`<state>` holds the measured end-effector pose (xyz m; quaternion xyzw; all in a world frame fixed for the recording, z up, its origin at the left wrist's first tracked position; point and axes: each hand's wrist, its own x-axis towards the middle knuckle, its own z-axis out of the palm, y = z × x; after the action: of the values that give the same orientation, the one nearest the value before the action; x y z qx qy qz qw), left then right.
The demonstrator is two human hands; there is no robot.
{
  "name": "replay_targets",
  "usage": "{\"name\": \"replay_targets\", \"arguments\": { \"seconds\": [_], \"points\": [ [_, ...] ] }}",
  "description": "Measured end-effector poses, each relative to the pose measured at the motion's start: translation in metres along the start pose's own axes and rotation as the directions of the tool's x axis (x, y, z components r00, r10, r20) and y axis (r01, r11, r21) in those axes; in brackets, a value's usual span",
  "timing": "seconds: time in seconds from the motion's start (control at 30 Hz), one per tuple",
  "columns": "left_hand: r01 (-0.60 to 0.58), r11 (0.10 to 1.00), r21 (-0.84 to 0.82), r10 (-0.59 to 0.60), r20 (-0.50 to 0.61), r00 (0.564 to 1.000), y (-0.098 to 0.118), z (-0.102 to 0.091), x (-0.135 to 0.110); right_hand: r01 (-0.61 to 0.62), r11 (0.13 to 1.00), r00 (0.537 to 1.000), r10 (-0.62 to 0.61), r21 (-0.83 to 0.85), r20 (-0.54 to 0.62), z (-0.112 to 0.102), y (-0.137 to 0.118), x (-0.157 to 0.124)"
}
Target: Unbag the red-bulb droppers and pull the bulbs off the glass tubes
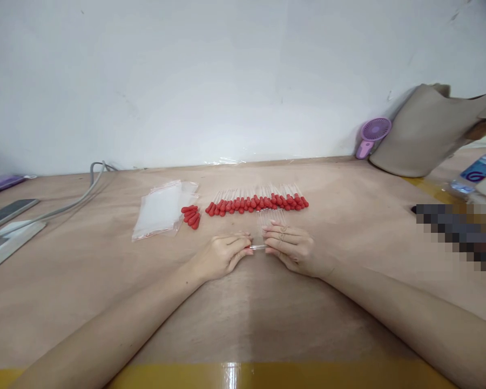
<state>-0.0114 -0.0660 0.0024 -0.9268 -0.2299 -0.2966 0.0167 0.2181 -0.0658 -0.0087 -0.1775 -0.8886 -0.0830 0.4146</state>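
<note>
Fingers: grasping on both sides; your left hand (227, 253) pinches a bulb (248, 247), only a sliver of red showing, and your right hand (295, 247) grips a tube (258, 247).
Table (210, 313): over its middle you appear to be fitting bulb to tube; the next move would call for a straight, even push, since thin clear stems could bend or crack.
Arms: your forearms angle inward from both lower corners, knuckles up, thumbs on your side, fingertips facing but apart.
Row (257, 204): capped droppers lie just beyond your hands, red ends towards you.
Bags (159, 212): clear and flat, stacked left of the row.
Loose tubes (271, 217): side by side, partly hidden by your right fingers.
Loose bulbs (191, 217): heaped between bags and row.
Held tube: roughly level, crosswise between your hands; whether it touches the table, you cannot tell.
</note>
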Motion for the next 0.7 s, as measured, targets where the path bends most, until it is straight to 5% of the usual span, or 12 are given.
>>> {"name": "replay_targets", "arguments": {
  "seconds": [0.17, 0.33, 0.5, 0.7],
  "points": [
    [0.108, 0.993, 0.056, -0.1, -0.117, 0.988, -0.007, -0.008, -0.006, -0.193, 0.976, 0.978, 0.183, -0.098, -0.097, -0.013, 0.013, -0.003],
    [0.278, 0.951, 0.137, -0.246, -0.211, 0.946, -0.02, -0.025, 0.001, -0.488, 0.836, 0.873, 0.466, -0.252, -0.144, -0.015, 0.026, -0.011],
    [0.642, 0.755, 0.134, -0.607, -0.226, 0.762, -0.052, -0.058, 0.006, -0.621, 0.741, 0.78, 0.616, -0.254, -0.112, -0.016, 0.025, -0.012],
    [0.832, 0.553, 0.044, -0.808, -0.217, 0.548, -0.083, -0.094, -0.001, -0.622, 0.731, 0.776, 0.622, -0.28, -0.099, -0.015, 0.024, -0.014]
  ]
}}
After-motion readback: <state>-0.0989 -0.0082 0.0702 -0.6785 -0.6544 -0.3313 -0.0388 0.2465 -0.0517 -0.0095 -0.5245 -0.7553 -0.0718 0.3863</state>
